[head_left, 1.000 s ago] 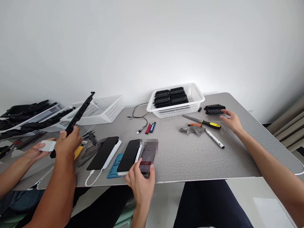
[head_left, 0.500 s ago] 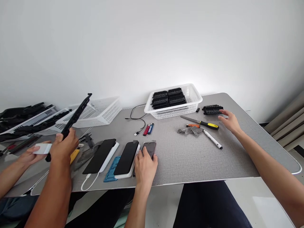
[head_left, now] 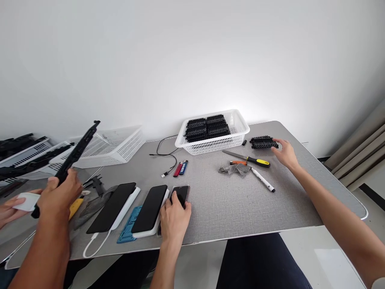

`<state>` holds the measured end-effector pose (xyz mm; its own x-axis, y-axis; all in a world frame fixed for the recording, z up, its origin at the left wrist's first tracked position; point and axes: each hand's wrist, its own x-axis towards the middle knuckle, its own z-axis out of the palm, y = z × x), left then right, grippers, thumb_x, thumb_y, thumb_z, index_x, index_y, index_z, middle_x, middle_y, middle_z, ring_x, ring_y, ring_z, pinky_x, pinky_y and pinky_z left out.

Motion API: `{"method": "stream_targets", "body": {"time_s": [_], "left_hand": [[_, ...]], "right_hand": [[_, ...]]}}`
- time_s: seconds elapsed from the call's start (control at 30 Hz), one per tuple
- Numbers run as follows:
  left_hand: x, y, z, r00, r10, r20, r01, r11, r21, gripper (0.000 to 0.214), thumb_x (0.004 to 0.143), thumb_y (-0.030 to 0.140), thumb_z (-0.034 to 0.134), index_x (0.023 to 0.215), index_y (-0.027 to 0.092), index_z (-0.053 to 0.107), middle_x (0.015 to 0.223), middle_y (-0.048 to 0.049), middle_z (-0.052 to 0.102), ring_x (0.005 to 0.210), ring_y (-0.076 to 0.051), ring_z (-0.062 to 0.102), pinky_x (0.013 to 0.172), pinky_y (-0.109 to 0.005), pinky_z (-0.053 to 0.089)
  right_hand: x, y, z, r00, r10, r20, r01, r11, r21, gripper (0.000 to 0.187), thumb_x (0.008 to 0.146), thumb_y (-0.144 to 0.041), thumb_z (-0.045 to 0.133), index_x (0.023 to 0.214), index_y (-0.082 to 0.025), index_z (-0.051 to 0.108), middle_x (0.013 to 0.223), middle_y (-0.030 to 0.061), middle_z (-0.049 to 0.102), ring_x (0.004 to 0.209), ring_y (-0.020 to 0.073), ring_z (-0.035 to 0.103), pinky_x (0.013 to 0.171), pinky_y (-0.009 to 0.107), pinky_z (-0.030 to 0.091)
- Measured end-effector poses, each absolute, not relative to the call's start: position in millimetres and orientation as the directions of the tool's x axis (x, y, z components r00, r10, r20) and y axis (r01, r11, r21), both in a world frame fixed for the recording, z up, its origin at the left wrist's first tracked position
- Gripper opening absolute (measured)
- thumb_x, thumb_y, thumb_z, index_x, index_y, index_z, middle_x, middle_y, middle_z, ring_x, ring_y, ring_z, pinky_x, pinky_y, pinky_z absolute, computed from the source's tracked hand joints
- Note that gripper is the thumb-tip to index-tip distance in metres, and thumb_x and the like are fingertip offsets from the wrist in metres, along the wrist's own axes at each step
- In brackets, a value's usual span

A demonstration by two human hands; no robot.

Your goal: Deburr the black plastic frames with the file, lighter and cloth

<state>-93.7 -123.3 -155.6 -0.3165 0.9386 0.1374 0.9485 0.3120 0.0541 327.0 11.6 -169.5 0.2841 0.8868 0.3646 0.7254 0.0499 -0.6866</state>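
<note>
My left hand [head_left: 175, 218] is closed round a smartphone [head_left: 182, 194] lying near the table's front edge, with the thumb along its right side. The phone's screen is dark, and its lower part is hidden by my hand. Over at the right, my right hand [head_left: 285, 154] has thumb and fingers at the right end of a black plastic part with toothed edges [head_left: 263, 142], which lies on the table. Left of that part is a small black cap [head_left: 244, 142]. A file with a yellow-and-black handle [head_left: 261, 161] lies in front of it.
A white basket [head_left: 207, 149] holds several similar black parts. Nearby lie an orange-handled tool [head_left: 237, 163], grey cloth [head_left: 234, 170], a marker [head_left: 262, 180], two lighters [head_left: 181, 168], a cable [head_left: 166, 155] and more phones [head_left: 150, 208]. At left, a co-worker's hands [head_left: 58, 192] hold a long black part [head_left: 78, 150].
The phone's screen, lit with the time before, is now dark. My right hand has come closer round the black part's end. The whole view has shifted a little to the right.
</note>
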Motion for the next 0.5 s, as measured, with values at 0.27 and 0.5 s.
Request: {"method": "stream_targets", "body": {"time_s": [0.27,0.5], "left_hand": [[-73.9,-129.2,-136.1,-0.163,0.945,0.282,0.984,0.137,0.112,0.058,0.091,0.045,0.039,0.133,0.007,0.049,0.130,-0.0203,0.057,0.121,-0.035,0.052,0.096,-0.046,0.045],[-29.2,-111.5,-89.2,-0.020,0.882,0.470,0.932,-0.153,0.327,0.044,0.090,0.041,0.048,0.126,0.017,0.056,0.123,-0.0117,0.064,0.119,-0.030,0.055,0.096,-0.042,0.046]], "right_hand": [[336.5,57.7,-173.7,-0.157,0.923,0.351,0.929,0.258,-0.264,0.032,0.089,-0.035,0.046,0.106,-0.025,0.071,0.121,0.0121,0.062,0.119,0.0337,0.048,0.098,0.057,0.027],[335.4,64.6,-175.9,-0.209,0.916,0.341,0.935,0.290,-0.207,0.030,0.089,-0.024,0.040,0.095,-0.021,0.070,0.097,0.0118,0.069,0.101,0.0292,0.057,0.093,0.053,0.029]]}}
